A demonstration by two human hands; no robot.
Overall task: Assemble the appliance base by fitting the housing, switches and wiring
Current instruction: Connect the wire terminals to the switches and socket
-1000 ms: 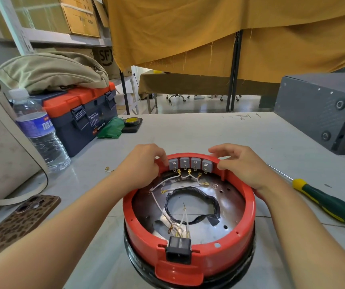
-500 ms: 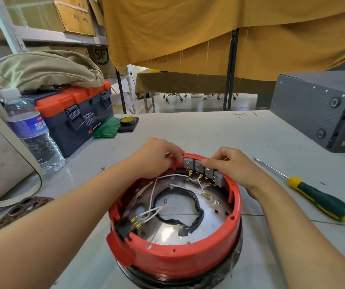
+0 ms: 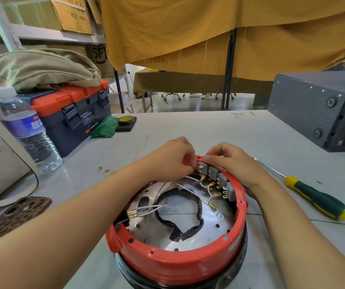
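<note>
Round red plastic housing sits on the desk; its grey switch row curves along the far-right rim. Left hand pinches the rim beside the first switch, right hand curls over it, nearer the row.

Red housing on table, left hand and right hand gripping rim by switches

Both forearms are bare, no sleeves in sight. Left hand and right hand: no gloves, and no rings as far as I can tell.
</note>
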